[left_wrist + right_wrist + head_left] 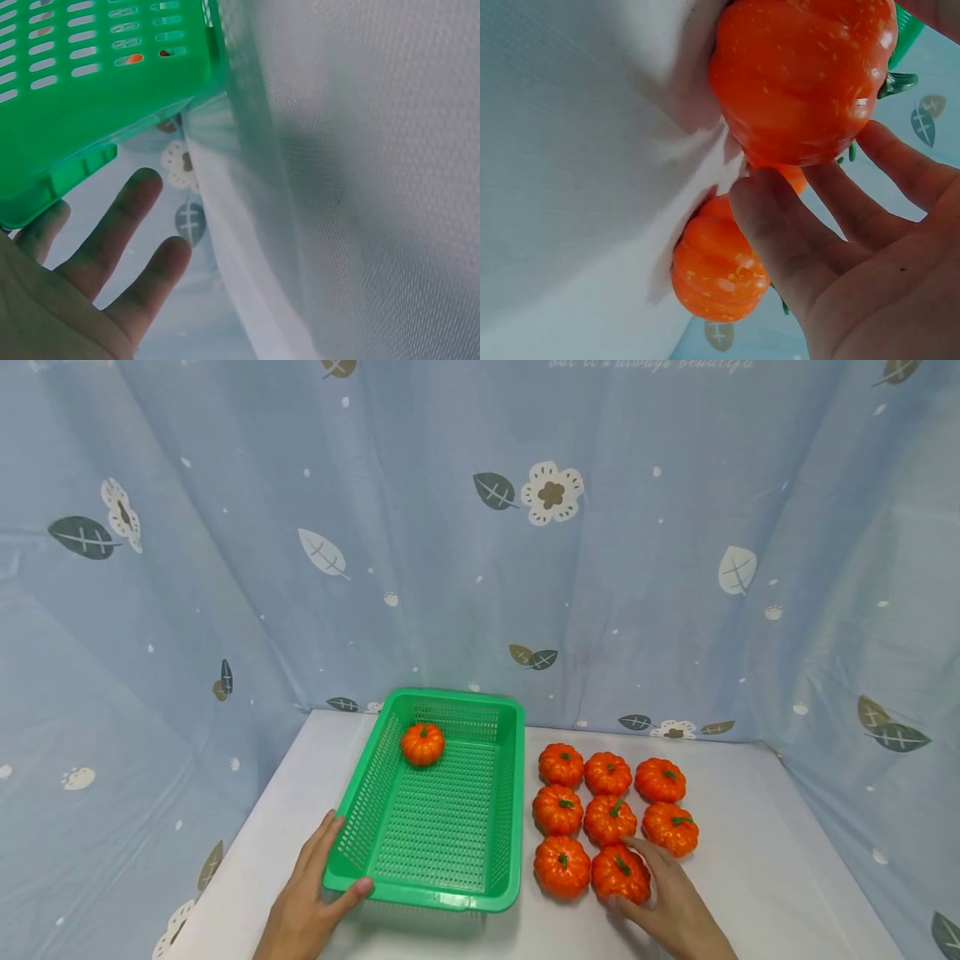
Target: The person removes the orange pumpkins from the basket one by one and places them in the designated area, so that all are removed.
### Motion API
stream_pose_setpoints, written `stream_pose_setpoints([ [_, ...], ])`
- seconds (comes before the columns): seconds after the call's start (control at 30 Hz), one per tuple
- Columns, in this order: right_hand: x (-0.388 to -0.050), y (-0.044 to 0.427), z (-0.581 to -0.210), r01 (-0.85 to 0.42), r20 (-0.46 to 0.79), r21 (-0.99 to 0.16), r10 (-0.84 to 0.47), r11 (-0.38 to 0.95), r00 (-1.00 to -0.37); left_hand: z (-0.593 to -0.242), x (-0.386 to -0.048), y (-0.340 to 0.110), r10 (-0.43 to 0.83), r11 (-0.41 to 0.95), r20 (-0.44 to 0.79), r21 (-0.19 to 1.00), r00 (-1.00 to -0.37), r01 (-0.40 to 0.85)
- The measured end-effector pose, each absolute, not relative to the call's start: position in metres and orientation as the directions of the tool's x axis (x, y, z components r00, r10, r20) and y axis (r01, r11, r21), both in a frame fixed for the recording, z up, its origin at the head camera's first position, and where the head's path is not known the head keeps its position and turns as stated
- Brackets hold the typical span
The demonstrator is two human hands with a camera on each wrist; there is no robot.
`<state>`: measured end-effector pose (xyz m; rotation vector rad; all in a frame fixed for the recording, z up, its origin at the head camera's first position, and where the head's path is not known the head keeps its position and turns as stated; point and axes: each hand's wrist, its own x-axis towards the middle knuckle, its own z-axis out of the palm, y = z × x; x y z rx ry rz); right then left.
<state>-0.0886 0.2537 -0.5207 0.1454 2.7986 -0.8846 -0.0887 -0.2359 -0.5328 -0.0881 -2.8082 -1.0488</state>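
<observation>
A green plastic basket (427,892) stands on the white table with one small orange pumpkin (422,745) inside, at its far left. My left hand (309,893) is at the basket's near left corner, thumb by the front rim and fingers along the outer side. In the left wrist view those fingers (112,236) look straight and spread. Around the front pumpkin (621,874) on the right, my right hand (673,902) spreads its thumb and fingers. In the right wrist view its fairly straight fingertips lie against or close by that pumpkin (802,82), which sits on the table.
Several more orange pumpkins (558,811) with green stems stand in rows right of the basket. Another pumpkin (718,262) shows beyond my right fingers. A blue curtain (450,568) with leaves and flowers hangs behind the white table (750,860) and along its sides.
</observation>
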Motion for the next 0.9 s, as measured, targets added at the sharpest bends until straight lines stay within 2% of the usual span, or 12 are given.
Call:
stream_pose_setpoints([
  [0.23,-0.089,0.254,-0.513,0.08,-0.107,-0.578,0.022,0.812,-0.994,-0.532,-0.089,-0.236,0.007,0.761,0.148,0.641,-0.989,0.101],
  [0.4,-0.092,0.247,-0.506,-0.043,0.072,-0.593,0.0,0.804,-0.997,-0.531,-0.089,-0.236,0.005,0.757,0.147,0.645,-0.989,0.1],
  [0.6,-0.1,0.228,-0.494,-0.153,0.202,-0.604,-0.036,0.782,-0.979,-0.531,-0.09,-0.236,0.007,0.754,0.137,0.65,-0.991,0.095],
  [0.9,-0.115,0.193,-0.471,-0.387,0.37,-0.561,-0.196,0.732,-0.908,-0.53,-0.089,-0.235,0.008,0.747,0.133,0.658,-0.991,0.094],
])
